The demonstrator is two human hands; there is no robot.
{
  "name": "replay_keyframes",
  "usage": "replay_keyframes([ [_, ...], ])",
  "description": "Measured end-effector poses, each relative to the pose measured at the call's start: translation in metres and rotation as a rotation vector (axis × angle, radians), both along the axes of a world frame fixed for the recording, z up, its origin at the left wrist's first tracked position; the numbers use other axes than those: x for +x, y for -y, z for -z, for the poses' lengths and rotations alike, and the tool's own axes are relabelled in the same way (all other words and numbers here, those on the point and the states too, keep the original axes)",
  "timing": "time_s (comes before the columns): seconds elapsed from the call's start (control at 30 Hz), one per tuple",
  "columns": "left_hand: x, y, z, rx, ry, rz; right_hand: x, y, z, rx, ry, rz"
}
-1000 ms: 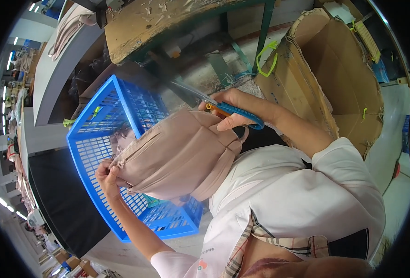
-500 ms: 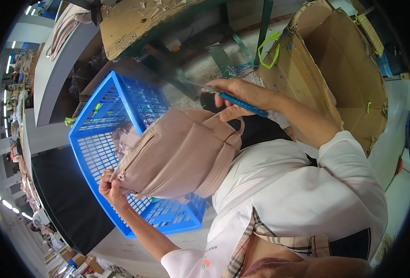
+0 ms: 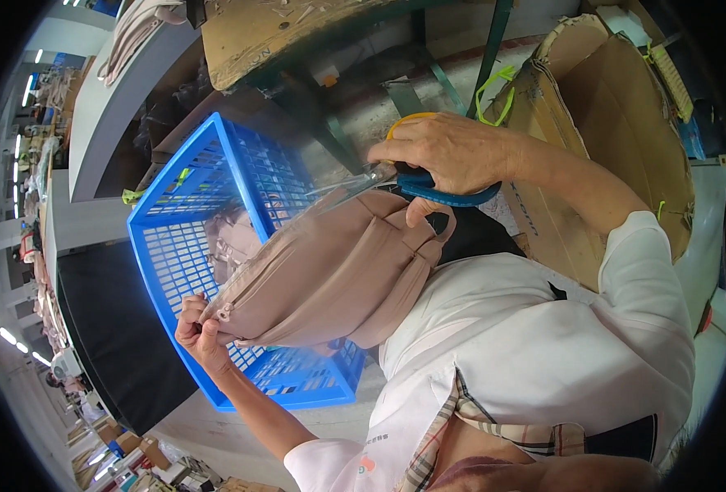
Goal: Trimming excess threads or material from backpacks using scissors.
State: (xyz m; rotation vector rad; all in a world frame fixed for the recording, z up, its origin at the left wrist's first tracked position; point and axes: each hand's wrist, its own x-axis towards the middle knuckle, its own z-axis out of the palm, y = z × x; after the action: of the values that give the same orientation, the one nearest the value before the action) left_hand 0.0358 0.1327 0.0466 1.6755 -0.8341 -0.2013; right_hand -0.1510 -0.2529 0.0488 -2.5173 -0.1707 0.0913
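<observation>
A dusty-pink backpack [image 3: 322, 283] rests against my lap, tilted over the rim of a blue plastic crate [image 3: 244, 193]. My left hand [image 3: 203, 332] pinches its corner near the zipper pull. My right hand [image 3: 461, 156] is closed around a pair of scissors [image 3: 453, 193] with blue and orange handles. The blades point left, over the upper edge of the backpack; whether they touch it I cannot tell. More pink pieces [image 3: 233, 242] lie inside the crate.
An open cardboard box [image 3: 625, 139] stands at the right, with a yellow-green strap [image 3: 494, 94] by its edge. A worn wooden board [image 3: 289, 41] on green legs spans the top. At the left are a grey curved table [image 3: 109, 115] and a black panel [image 3: 117, 328].
My right hand has turned and shifted right, bringing the scissors' blades down over the backpack's upper edge. The backpack has tilted and its upper side now looks flatter. My left hand keeps its pinch.
</observation>
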Motion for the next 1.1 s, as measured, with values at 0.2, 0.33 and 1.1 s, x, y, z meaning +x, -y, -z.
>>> replay_keyframes([
  [0.2,-0.012,-0.004,-0.002,-0.010,0.001,-0.099,0.004,-0.003,-0.016,-0.061,0.088,-0.106],
  [0.33,-0.014,-0.005,-0.002,-0.013,0.009,-0.109,0.005,-0.001,-0.003,-0.008,0.043,-0.077],
  [1.1,-0.031,-0.013,-0.008,-0.057,0.013,-0.130,0.012,-0.005,-0.019,0.004,0.088,-0.217],
])
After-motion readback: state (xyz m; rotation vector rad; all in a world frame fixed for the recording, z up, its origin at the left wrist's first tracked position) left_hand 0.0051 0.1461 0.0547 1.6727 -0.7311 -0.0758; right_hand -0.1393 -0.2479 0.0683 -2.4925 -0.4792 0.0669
